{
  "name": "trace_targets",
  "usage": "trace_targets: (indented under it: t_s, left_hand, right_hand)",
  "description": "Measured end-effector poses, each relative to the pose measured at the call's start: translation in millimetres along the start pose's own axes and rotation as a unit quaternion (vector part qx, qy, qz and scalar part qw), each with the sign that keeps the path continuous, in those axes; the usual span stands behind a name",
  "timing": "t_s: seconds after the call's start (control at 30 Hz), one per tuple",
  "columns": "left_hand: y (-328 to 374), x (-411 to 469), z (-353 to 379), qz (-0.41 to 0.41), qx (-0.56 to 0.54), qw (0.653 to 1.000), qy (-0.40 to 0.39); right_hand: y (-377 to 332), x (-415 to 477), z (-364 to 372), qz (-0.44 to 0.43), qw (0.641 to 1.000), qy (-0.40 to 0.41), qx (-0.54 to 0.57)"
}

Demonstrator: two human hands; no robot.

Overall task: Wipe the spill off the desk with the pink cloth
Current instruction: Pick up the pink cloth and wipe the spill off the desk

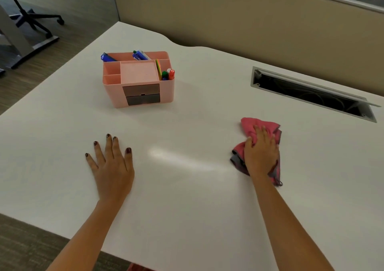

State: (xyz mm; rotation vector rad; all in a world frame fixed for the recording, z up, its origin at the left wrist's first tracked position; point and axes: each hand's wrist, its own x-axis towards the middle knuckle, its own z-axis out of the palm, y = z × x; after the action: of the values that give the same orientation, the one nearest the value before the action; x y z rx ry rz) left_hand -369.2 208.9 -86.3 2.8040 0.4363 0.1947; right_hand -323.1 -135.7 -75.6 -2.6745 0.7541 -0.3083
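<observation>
Pink cloth (255, 123) crumpled, long axis near-to-far on desk (187, 198); right hand (260, 151) presses it, fingers straight; left hand (112, 166) flat, fingers spread.

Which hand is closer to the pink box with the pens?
The left hand. It lies flat on the desk, on the near side of the pink box. The right hand presses the pink cloth farther off, to the box's right.

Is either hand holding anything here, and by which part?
Nothing is gripped. The right hand presses flat on the middle of the bunched pink cloth; the left hand rests flat on the bare desk.
</observation>
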Motion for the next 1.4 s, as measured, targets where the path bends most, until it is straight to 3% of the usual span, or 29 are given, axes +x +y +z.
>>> trace_targets:
  t_s: [0.07,0.17,0.33,0.47,0.57,0.77,0.97,1.23,1.4]
  left_hand:
    - [2.0,-0.3,0.7,0.003,0.013,1.000,-0.010]
    - [2.2,-0.1,1.5,0.006,0.036,0.999,-0.014]
    - [0.5,1.3,2.9,0.005,0.034,0.999,-0.014]
    - [-1.9,2.5,3.1,0.007,0.027,1.000,-0.007]
    - [-2.6,2.8,4.5,0.005,0.024,1.000,-0.005]
    - [-4.3,3.0,7.7,0.002,0.028,1.000,0.000]
    - [-3.0,3.8,9.5,0.001,0.038,0.999,0.002]
    - [-1.9,4.1,10.2,0.000,0.052,0.999,0.003]
    - [-0.5,4.8,10.5,-0.006,0.042,0.999,0.007]
  right_hand:
    - [-19.4,-11.6,6.8,-0.005,1.000,-0.008,-0.007]
    - [-62.6,-48.1,20.4,-0.105,0.993,-0.049,-0.008]
    - [-122.7,-132.1,40.6,-0.318,0.938,-0.135,0.043]
    - [-114.4,-126.6,37.2,-0.376,0.909,-0.167,0.068]
    - [-89.1,-92.0,28.9,-0.342,0.927,-0.140,0.058]
    - [-19.4,-1.6,9.9,-0.187,0.981,-0.056,0.000]
    - [19.5,54.4,0.5,-0.066,0.998,0.016,0.007]
    - [-20.1,124.4,21.2,-0.003,1.000,-0.018,-0.014]
    - [-61.5,134.1,36.8,-0.059,0.996,-0.061,-0.017]
